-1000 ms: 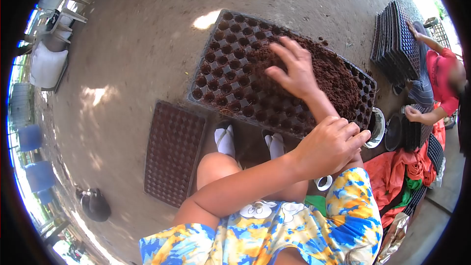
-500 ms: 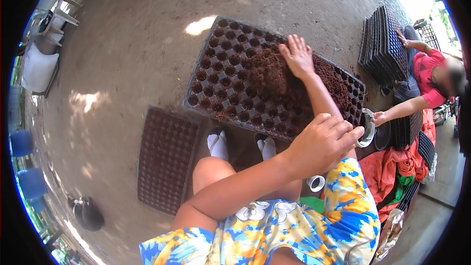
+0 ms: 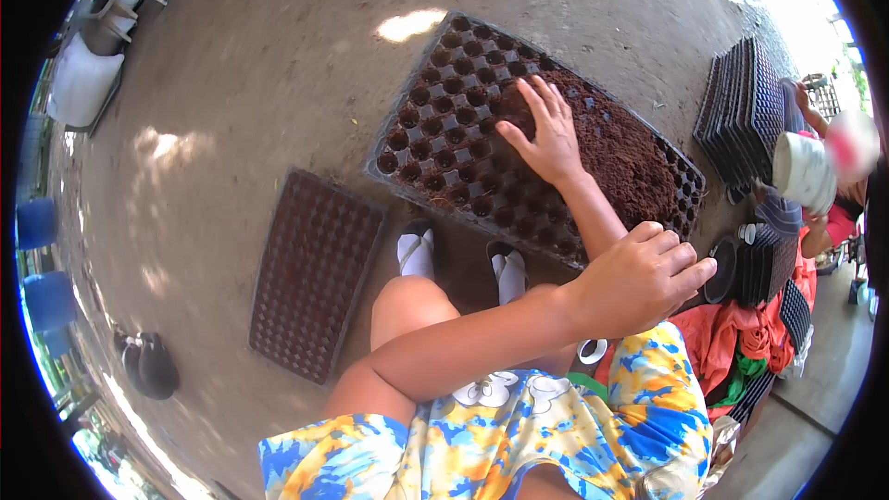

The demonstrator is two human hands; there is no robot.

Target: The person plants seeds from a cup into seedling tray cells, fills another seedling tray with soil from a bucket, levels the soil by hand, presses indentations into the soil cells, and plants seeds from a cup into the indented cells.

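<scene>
A black seedling tray (image 3: 407,130) with round cells lies in front of me, its left cells showing hollow. Dark brown, crumbly soil (image 3: 630,167) covers its middle and right side. My right hand (image 3: 546,130), fingers spread, is low over the left edge of that soil, palm down. Some soil beneath the palm is hidden. My left hand (image 3: 639,282) is curled into a fist above my right knee, close to my right forearm. The inside of that fist is hidden from view.
Another dark tray (image 3: 319,268) lies on the ground at left. At right stand stacked trays (image 3: 741,111), more trays (image 3: 764,268) and an orange-red sheet (image 3: 732,333). A co-worker there holds up a white bucket (image 3: 806,171). Blue containers (image 3: 46,301) are at far left.
My right hand has moved leftward across the tray, and the soil mound there looks flatter. The co-worker's bucket has risen away from the tray's right end. My left hand stays curled.
</scene>
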